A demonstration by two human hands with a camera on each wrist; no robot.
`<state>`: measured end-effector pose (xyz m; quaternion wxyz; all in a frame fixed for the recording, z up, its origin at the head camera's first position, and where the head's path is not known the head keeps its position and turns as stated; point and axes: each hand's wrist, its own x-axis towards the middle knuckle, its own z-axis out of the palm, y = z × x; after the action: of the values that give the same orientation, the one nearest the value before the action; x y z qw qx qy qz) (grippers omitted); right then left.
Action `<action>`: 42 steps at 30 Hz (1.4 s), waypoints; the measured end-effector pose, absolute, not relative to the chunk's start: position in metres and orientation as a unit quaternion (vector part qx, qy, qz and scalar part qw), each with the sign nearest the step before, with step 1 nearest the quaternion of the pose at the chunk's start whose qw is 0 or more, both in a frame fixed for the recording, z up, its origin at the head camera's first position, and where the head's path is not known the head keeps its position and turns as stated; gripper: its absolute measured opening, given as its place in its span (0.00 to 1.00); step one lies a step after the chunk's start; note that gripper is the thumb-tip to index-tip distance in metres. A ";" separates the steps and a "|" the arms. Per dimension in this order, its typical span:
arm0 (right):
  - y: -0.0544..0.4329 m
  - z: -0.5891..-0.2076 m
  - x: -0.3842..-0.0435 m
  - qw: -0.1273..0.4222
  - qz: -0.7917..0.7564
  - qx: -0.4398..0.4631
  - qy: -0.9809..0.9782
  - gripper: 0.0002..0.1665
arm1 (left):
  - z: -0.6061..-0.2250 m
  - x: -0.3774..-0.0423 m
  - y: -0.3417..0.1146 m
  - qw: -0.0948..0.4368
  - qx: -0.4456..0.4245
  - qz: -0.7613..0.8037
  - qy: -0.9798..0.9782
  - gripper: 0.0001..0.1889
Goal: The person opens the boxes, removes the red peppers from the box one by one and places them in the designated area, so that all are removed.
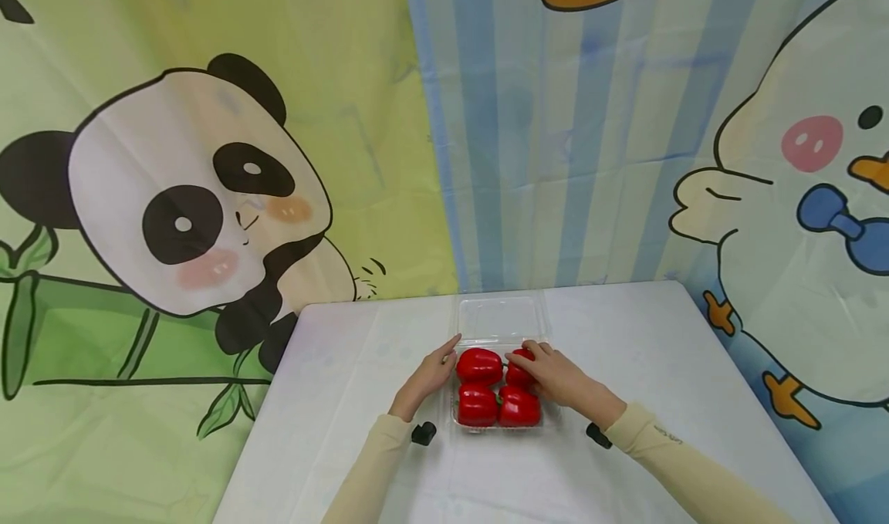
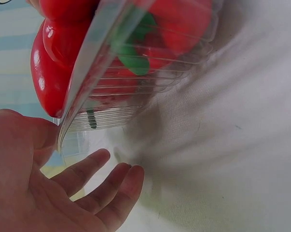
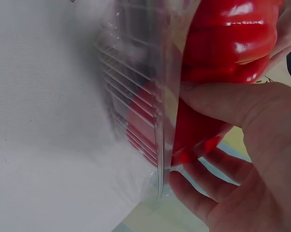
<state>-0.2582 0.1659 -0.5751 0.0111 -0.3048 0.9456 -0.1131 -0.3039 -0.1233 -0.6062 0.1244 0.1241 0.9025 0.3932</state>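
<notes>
A clear plastic clamshell box holds several red bell peppers in two rows, with its lid folded back flat behind it. My right hand grips the back right red bell pepper, thumb on the near side and fingers around the far side. That pepper sits inside the box, partly hidden by the hand. At the box's left side is my left hand. Its thumb touches the rim, and the other fingers extend loosely beside the wall. Green stems show through the plastic in the left wrist view.
The box stands on a white-covered table. Two small black objects appear beside the wrists. Behind the table hangs a printed cloth with a panda and a white bird.
</notes>
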 end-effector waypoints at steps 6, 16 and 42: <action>0.167 -0.571 -0.259 -0.001 -0.110 -0.323 0.940 0.44 | -0.607 -0.304 -0.124 0.126 0.123 0.394 0.902 0.26; 0.166 -0.566 -0.261 0.017 -0.133 -0.321 0.938 0.43 | -0.608 -0.305 -0.124 0.123 0.125 0.392 0.903 0.26; 0.167 -0.567 -0.262 0.030 -0.183 -0.319 0.930 0.40 | -0.610 -0.307 -0.125 0.124 0.123 0.389 0.905 0.26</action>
<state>-0.2620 0.1668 -0.5671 0.0296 -0.3188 0.9296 -0.1827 -0.3070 -0.1246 -0.6096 0.1245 0.1226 0.9046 0.3888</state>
